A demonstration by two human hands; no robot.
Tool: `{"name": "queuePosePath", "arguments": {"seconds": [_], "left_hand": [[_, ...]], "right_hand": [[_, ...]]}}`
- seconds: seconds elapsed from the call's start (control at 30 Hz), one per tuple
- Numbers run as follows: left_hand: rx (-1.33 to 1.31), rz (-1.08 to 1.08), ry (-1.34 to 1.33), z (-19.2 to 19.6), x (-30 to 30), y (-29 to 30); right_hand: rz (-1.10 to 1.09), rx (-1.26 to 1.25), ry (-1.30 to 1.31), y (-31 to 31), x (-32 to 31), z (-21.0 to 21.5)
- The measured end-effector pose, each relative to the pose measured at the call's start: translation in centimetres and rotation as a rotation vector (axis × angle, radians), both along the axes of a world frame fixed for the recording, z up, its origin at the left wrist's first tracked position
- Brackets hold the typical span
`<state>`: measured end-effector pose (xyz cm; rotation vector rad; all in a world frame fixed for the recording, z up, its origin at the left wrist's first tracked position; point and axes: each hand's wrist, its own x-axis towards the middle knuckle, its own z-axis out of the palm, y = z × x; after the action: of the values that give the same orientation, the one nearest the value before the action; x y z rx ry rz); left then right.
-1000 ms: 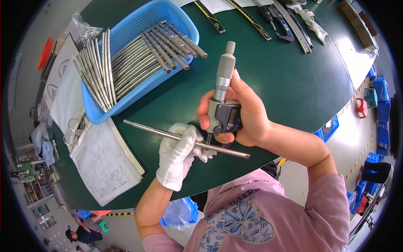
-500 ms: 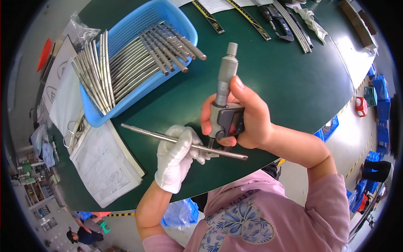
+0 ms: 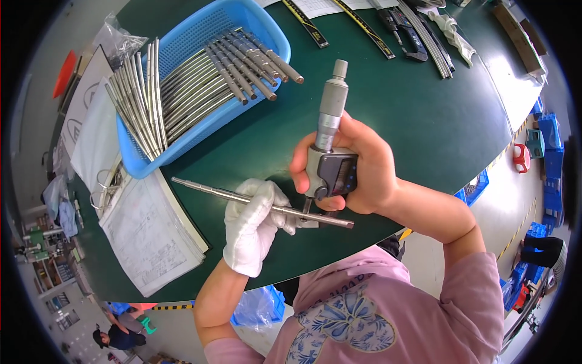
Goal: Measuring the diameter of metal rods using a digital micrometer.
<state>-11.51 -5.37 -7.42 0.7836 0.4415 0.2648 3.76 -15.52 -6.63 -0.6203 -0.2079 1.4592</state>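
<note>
My left hand [image 3: 254, 223], in a white glove, grips a long thin metal rod [image 3: 206, 189] that lies nearly level above the green table [image 3: 424, 121]. My bare right hand [image 3: 357, 167] holds a grey digital micrometer [image 3: 330, 142] upright, its thimble pointing up and away. The micrometer's jaws sit around the rod near its right end. A blue plastic basket [image 3: 242, 18] with several similar metal rods [image 3: 200, 85] stands at the upper left, some rods leaning over its left rim.
An open ring binder with printed sheets [image 3: 145, 230] lies left of the hands. Calipers and steel rulers [image 3: 394, 30] lie along the table's far edge. Blue crates [image 3: 548, 145] stand on the floor at right; a person [image 3: 112, 337] is far below left.
Both hands with rod and micrometer have shifted slightly; the rod's left end has dropped a little toward level. The grip on both is unchanged.
</note>
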Motion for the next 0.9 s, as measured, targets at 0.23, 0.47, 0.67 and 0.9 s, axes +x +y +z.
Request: {"name": "queuePosePath", "arguments": {"seconds": [0.23, 0.47, 0.67, 0.9], "left_hand": [[0.023, 0.006, -0.01, 0.22, 0.07, 0.05], [0.045, -0.07, 0.005, 0.4, 0.1, -0.06], [0.026, 0.007, 0.03, 0.38, -0.03, -0.39], [-0.003, -0.018, 0.004, 0.43, -0.04, 0.06]], "right_hand": [[-0.021, 0.045, -0.07, 0.02, 0.0, 0.04], [-0.009, 0.009, -0.118, -0.14, 0.08, 0.38], [0.016, 0.025, -0.168, -0.03, -0.17, 0.43], [0.035, -0.017, -0.039, -0.03, -0.03, 0.29]]}}
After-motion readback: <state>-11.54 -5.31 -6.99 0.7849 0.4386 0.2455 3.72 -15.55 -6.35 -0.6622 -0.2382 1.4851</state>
